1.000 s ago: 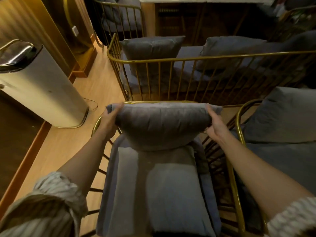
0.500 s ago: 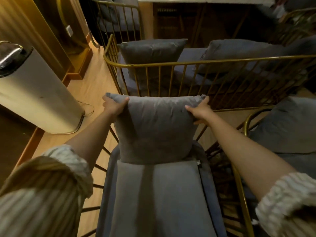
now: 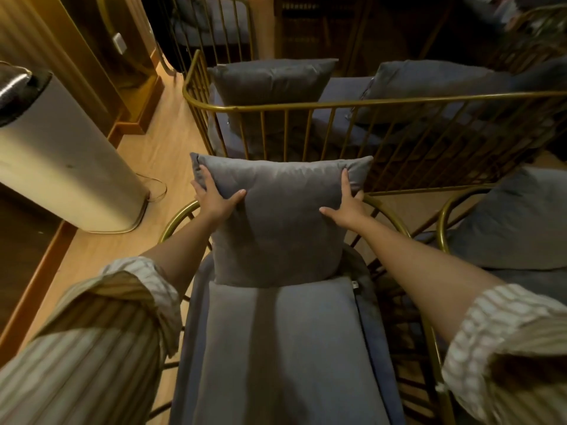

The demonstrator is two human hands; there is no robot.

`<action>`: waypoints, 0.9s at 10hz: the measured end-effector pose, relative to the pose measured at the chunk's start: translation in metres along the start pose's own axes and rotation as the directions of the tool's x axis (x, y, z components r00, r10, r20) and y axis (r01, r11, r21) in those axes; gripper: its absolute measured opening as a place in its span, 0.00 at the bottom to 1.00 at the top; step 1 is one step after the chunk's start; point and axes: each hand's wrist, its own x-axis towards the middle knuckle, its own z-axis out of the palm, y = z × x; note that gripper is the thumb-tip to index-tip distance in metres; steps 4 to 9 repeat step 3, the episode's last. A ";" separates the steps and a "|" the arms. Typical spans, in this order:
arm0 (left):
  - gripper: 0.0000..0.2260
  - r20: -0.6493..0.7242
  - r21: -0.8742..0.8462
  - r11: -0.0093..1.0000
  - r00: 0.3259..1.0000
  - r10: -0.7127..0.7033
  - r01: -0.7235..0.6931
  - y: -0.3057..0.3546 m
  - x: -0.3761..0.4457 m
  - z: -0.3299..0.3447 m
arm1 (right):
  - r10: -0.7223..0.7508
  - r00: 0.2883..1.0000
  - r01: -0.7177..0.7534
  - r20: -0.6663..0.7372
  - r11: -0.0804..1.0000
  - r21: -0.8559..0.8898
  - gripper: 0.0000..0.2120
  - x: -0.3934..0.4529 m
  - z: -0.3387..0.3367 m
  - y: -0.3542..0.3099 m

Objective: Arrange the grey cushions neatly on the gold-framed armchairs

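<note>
The square grey fabric back cushion (image 3: pixel 276 222) stands upright at the rear of the gold wire-framed armchair (image 3: pixel 395 222), left hand (image 3: pixel 214 200) and right hand (image 3: pixel 346 207) pressing flat, fingers spread, against its front.

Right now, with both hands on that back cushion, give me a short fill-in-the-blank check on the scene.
1. The square grey back cushion stands upright on the flat grey ____ cushion.
2. The left hand and right hand press flat on the cushion's ____ corners.
3. The armchair's curved metal frame is ____ in colour.
4. The tall white cylindrical appliance stands on the wooden floor to the person's ____.

Missing words: seat; upper; gold; left
</note>
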 end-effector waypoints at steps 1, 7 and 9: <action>0.50 0.076 0.022 0.998 0.995 0.059 -0.061 -0.011 -0.017 -0.007 | -0.038 0.999 0.039 0.038 0.999 -0.034 0.47 -0.012 -0.007 0.010; 0.45 0.239 0.075 0.997 0.971 -0.021 0.003 -0.030 -0.065 0.009 | -0.076 0.992 0.083 0.103 0.995 -0.063 0.43 -0.039 -0.029 0.037; 0.45 0.239 0.075 0.997 0.971 -0.021 0.003 -0.030 -0.065 0.009 | -0.076 0.992 0.083 0.103 0.995 -0.063 0.43 -0.039 -0.029 0.037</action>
